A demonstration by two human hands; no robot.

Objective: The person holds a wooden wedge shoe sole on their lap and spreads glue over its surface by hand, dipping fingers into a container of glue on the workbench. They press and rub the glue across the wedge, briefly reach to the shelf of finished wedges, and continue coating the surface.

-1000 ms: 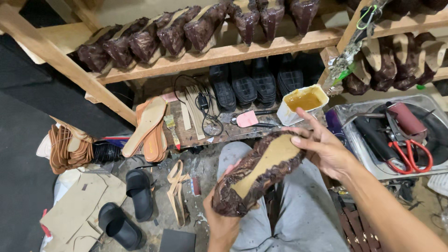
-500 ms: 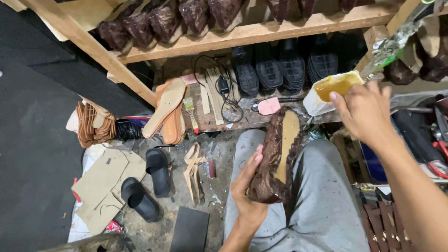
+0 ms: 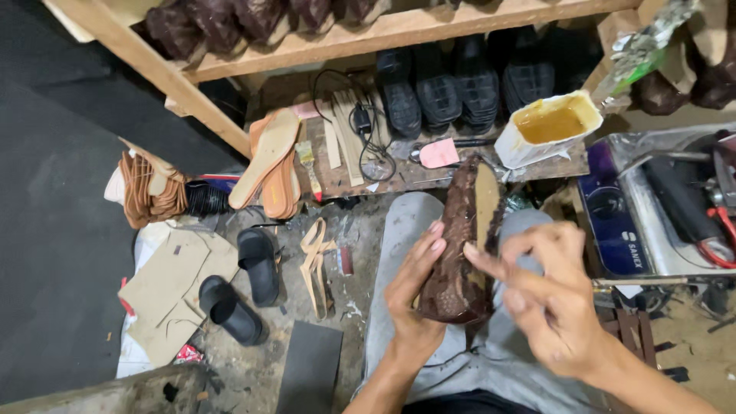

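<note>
1. The brown shoe upper [image 3: 460, 253] with its tan insole is held upright over the lap, cupped by the left hand [image 3: 414, 295].
2. The right hand [image 3: 548, 299] is open beside it, fingers spread, gripping nothing.
3. A slip is judged possible, since only one hand supports it; the open glue tub [image 3: 548, 126] on the surface could be knocked.

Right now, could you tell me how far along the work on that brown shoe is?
Done: the insole already sits inside the brown lace upper. In hand: left hand grips it, right hand touching its edge. Left: no outsole attached yet; the open glue tub stands nearby.
</note>
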